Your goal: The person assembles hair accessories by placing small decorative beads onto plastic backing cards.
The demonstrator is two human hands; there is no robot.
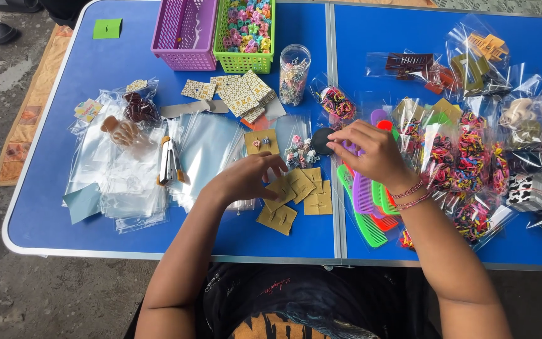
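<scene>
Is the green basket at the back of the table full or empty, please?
Full: the green basket is heaped to its rim with small multicoloured hair clips.

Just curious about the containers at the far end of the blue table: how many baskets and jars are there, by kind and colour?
Purple basket: 1
Green basket, full of small coloured clips: 1
Clear jar, with small clips inside: 1
Total: 3 containers
</scene>
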